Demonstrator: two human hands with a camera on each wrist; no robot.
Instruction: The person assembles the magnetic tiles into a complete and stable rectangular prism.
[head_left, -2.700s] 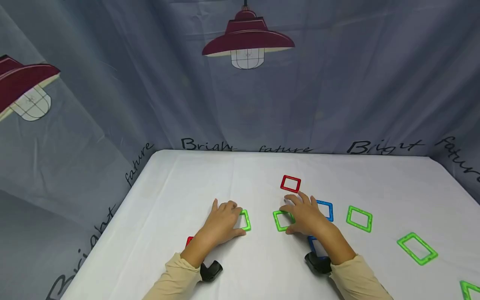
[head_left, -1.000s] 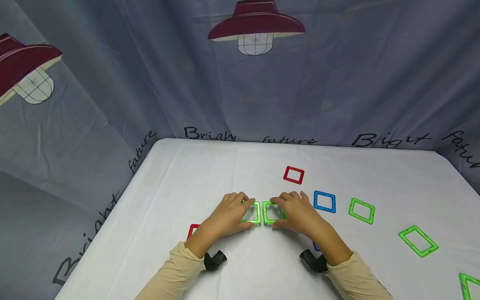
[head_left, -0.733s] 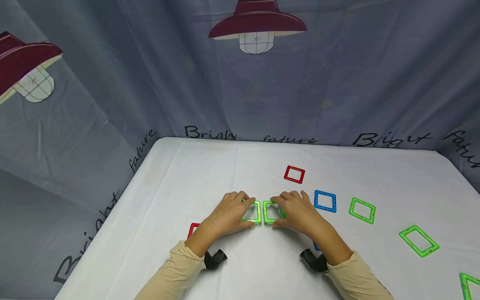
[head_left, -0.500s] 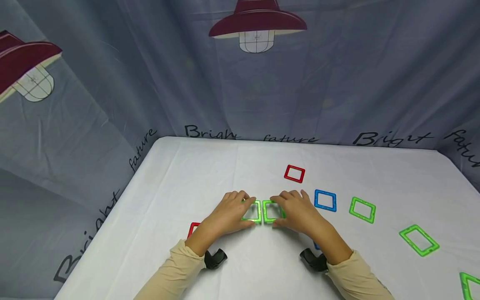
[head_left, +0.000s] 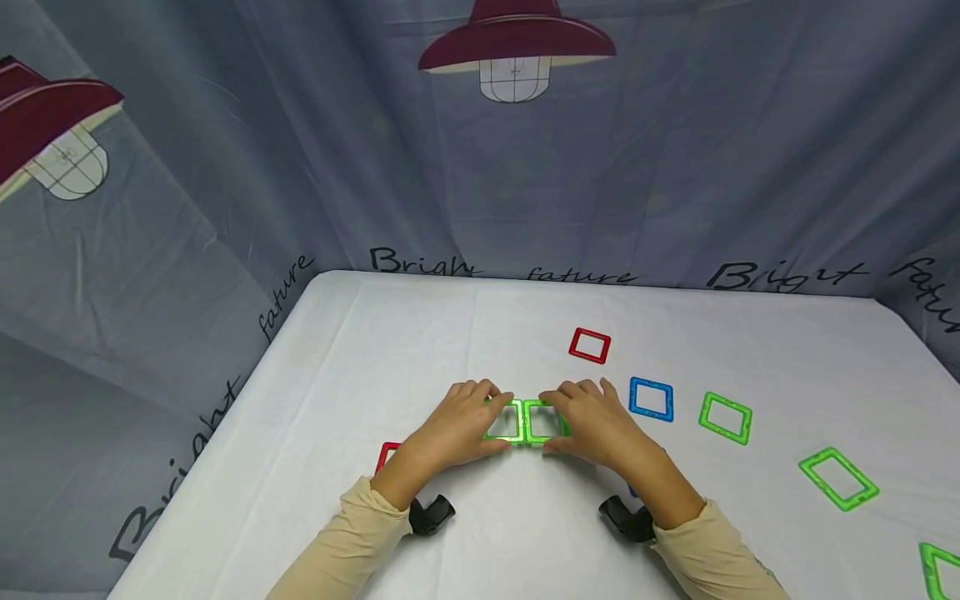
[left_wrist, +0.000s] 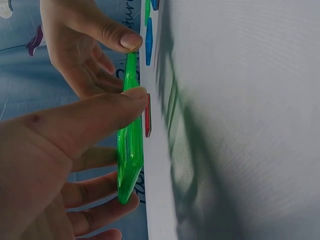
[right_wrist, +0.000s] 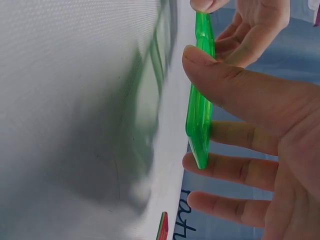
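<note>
White table point(head_left: 360, 350) with scattered red, blue, green square frames point(head_left: 724, 417)

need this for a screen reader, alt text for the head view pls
A left hand and right hand each hold a green square frame, pressing the two frames edge to edge on a white table. Red, blue and green frames lie scattered nearby.
</note>
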